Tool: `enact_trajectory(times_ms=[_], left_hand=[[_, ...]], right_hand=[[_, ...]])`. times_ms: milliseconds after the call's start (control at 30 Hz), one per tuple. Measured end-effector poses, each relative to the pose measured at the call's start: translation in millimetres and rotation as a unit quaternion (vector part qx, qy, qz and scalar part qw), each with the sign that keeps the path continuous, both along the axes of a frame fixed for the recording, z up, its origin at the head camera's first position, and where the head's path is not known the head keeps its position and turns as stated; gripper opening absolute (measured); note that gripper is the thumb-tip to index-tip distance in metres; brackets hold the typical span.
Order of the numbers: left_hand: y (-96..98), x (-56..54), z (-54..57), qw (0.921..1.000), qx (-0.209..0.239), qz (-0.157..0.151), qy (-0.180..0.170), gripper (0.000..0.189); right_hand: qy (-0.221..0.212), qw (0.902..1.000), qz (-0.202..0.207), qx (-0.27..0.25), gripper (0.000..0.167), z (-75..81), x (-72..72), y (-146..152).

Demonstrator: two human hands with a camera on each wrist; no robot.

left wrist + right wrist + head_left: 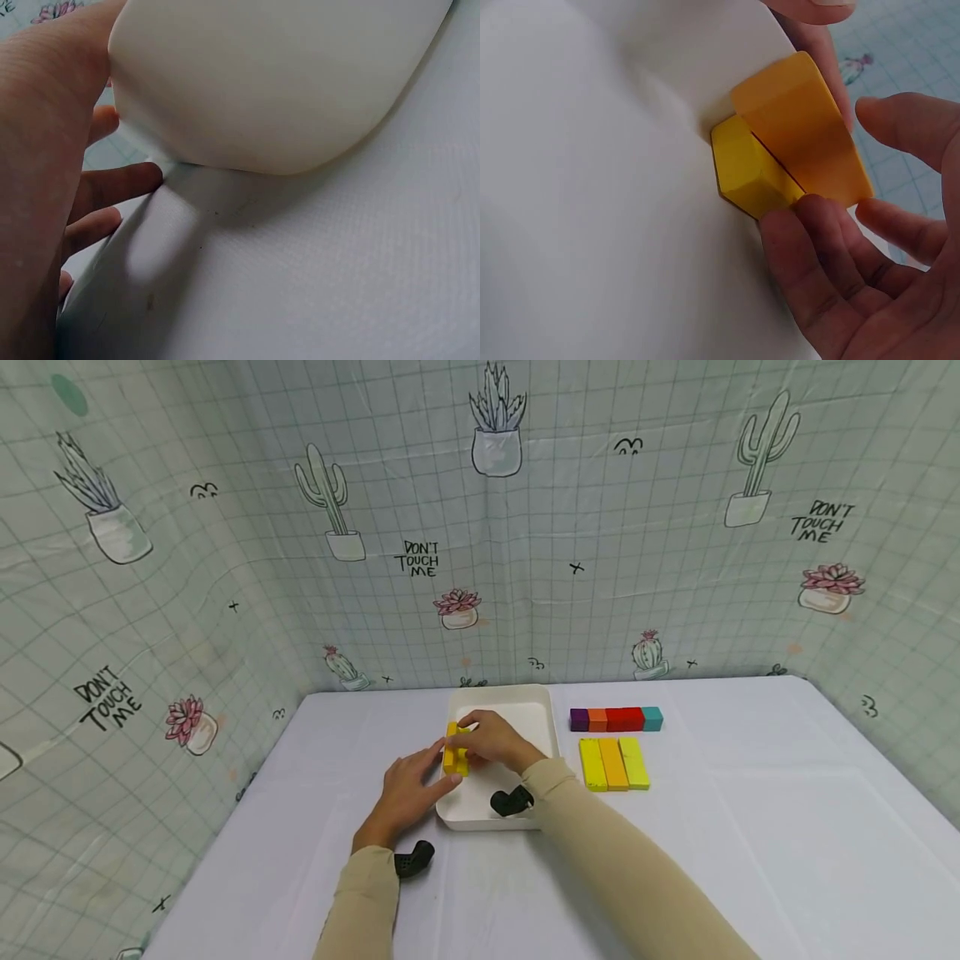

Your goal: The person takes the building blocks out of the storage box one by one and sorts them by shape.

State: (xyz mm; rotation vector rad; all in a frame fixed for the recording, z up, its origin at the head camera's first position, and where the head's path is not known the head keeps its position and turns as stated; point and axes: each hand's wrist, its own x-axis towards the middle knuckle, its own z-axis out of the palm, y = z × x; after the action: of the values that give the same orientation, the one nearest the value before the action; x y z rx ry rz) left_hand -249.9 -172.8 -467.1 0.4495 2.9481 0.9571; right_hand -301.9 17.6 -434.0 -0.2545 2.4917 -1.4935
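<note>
A white tray (498,814) lies on the cloth-covered table. At its left wall, in the right wrist view, an orange-yellow block (802,127) stands tilted beside a yellow block (739,161) lying against the tray's inner corner. My right hand (491,739) reaches across the tray and holds the orange-yellow block by its outer edge, with other fingertips touching the yellow block's end. My left hand (408,793) rests at the tray's left side, thumb at the rim and fingers extended along the outside. Its fingertips (146,176) show below the tray edge in the left wrist view.
Right of the tray lies a row of purple, orange, red and teal blocks (624,719). In front of that row, several yellow and orange long blocks (615,765) lie side by side. Patterned cloth (525,527) hangs behind and at both sides of the table.
</note>
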Motion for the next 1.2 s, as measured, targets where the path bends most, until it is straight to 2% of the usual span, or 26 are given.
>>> enact_trajectory(times_ms=[267,567,967,1200], left_hand=[[-3.0,0.3,-1.5,0.9999,0.012,-0.004,-0.005,0.078],[-2.0,0.1,-0.9,1.0000,0.007,-0.004,-0.005,0.079],[-2.1,0.5,-1.4,0.9998,0.015,-0.008,-0.004,0.079],[-2.7,-1.5,-0.5,0.9997,0.018,-0.014,0.003,0.080]], right_hand=[[0.005,0.9997,-0.001,0.023,0.055,1.8,2.1,-5.6],[0.003,1.0000,-0.004,0.007,0.061,2.6,5.6,-5.8],[0.012,0.9993,0.035,-0.003,0.045,1.7,6.2,-3.4],[0.026,0.9990,0.037,-0.003,0.033,1.0,2.8,-1.2]])
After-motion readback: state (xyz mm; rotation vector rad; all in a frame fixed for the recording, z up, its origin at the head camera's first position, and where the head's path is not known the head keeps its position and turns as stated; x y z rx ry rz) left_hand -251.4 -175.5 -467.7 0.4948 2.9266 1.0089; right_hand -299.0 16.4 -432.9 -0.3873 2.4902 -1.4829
